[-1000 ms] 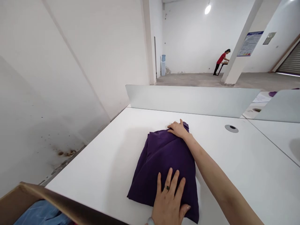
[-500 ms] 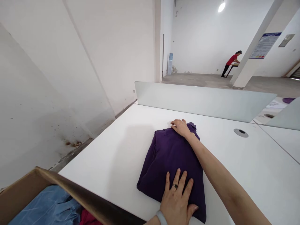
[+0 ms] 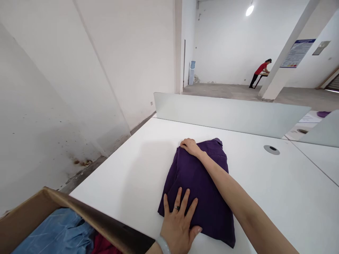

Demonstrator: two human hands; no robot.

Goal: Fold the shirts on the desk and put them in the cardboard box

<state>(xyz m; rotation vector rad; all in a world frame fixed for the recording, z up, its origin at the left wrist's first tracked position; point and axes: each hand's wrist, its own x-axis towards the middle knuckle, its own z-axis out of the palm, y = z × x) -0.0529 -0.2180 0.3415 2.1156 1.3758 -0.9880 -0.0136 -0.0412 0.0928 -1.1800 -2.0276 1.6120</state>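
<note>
A folded purple garment (image 3: 203, 183) lies on the white table (image 3: 267, 183), with a small band-like piece sticking out at its far right corner. My left hand (image 3: 178, 222), with a ring and a pale bracelet, rests flat on the near left part of the cloth, fingers spread. Reaching across from the right, my right hand (image 3: 191, 146) is at the far left corner, its fingers bent together over the edge. The fingertips there are partly hidden, and the garment's exact kind is not clear.
An open cardboard box (image 3: 87, 218) at the lower left holds blue cloth (image 3: 57, 231) and dark red cloth (image 3: 104, 245). A frosted divider (image 3: 230, 113) edges the table's far side. A cable grommet (image 3: 271, 150) sits at right. A person in red (image 3: 261, 72) bends over a distant table.
My right hand has slid left along the far edge to the garment's left corner, its fingers now bent over it. My left hand has shifted left across the cloth. The garment has moved slightly right.
</note>
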